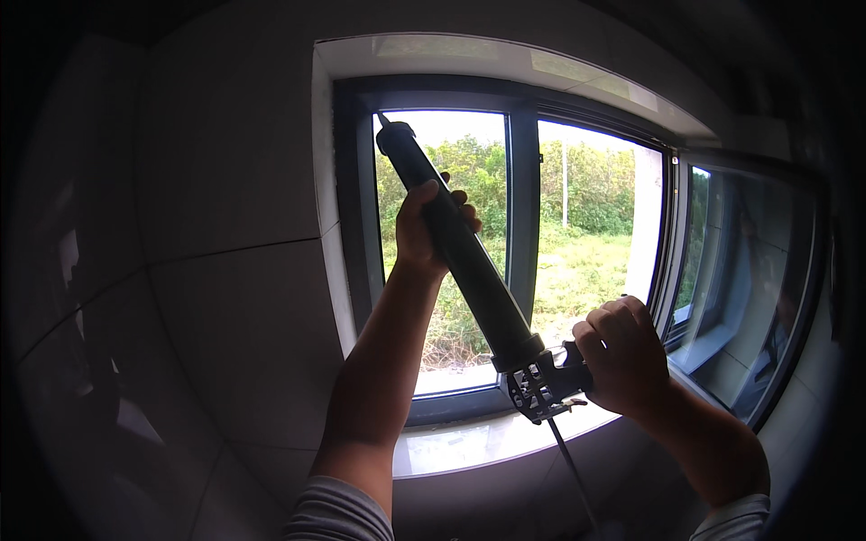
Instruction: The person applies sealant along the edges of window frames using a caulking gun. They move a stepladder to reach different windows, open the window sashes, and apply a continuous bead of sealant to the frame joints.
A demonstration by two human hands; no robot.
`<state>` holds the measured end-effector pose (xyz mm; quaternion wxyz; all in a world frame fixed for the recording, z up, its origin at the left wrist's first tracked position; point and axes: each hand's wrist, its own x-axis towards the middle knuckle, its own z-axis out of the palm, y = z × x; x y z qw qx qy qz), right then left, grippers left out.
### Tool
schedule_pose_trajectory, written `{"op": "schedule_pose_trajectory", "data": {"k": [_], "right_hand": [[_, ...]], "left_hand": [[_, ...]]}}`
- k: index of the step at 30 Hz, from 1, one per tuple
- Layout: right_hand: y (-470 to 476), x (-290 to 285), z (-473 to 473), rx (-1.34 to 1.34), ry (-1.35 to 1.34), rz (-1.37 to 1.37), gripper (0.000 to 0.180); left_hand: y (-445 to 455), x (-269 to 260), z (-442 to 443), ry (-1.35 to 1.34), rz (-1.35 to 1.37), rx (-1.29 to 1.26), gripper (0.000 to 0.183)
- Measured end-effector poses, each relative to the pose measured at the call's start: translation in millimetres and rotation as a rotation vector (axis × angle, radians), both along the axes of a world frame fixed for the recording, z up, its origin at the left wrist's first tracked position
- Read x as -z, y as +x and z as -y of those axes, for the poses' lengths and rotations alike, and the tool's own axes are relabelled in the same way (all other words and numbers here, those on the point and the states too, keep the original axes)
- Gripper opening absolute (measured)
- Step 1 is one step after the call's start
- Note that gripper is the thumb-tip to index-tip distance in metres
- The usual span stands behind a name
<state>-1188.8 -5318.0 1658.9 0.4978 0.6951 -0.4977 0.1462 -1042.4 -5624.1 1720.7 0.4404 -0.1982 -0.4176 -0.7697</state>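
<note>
A long dark caulking gun (pixel 477 280) slants across the window, its nozzle (pixel 383 120) up at the top left corner of the left pane. My left hand (pixel 426 220) wraps around the upper part of its barrel, thumb on the near side. At the lower end, my right hand (pixel 626 355) grips the handle and trigger. The gun's thin plunger rod (pixel 572 460) sticks out below the metal mechanism. Dark grey window frame (pixel 353 203) surrounds the glass. Whether the nozzle tip touches the frame or glass, I cannot tell.
On the right, a hinged window sash (pixel 737 270) stands swung inward, close to my right forearm. A glossy pale sill (pixel 460 450) runs beneath the window. Large tiles cover the wall (pixel 237 324) on the left. Bushes and grass lie outside.
</note>
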Motion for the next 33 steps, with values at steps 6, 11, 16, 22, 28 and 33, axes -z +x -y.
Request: {"op": "schedule_pose_trajectory", "data": {"k": [6, 11, 16, 22, 28, 33], "right_hand": [[-8, 10, -5, 0.045, 0.019, 0.03, 0.026], [-20, 22, -8, 0.101, 0.017, 0.042, 0.036], [-34, 31, -15, 0.148, 0.021, 0.071, 0.028], [-46, 41, -25, 0.208, 0.02, 0.108, 0.026], [-58, 51, -33, 0.24, -0.018, 0.138, 0.027], [-63, 54, -36, 0.241, -0.036, 0.152, 0.027]], "left_hand": [[-16, 3, -3, 0.001, 0.021, 0.063, 0.04], [-32, 5, -8, 0.005, 0.048, 0.068, 0.04], [-57, 7, -14, 0.043, 0.091, 0.132, 0.038], [-87, 9, -19, 0.041, 0.132, 0.202, 0.037], [-118, 11, -26, 0.024, 0.181, 0.22, 0.031], [-134, 8, -26, 0.025, 0.212, 0.248, 0.027]]}}
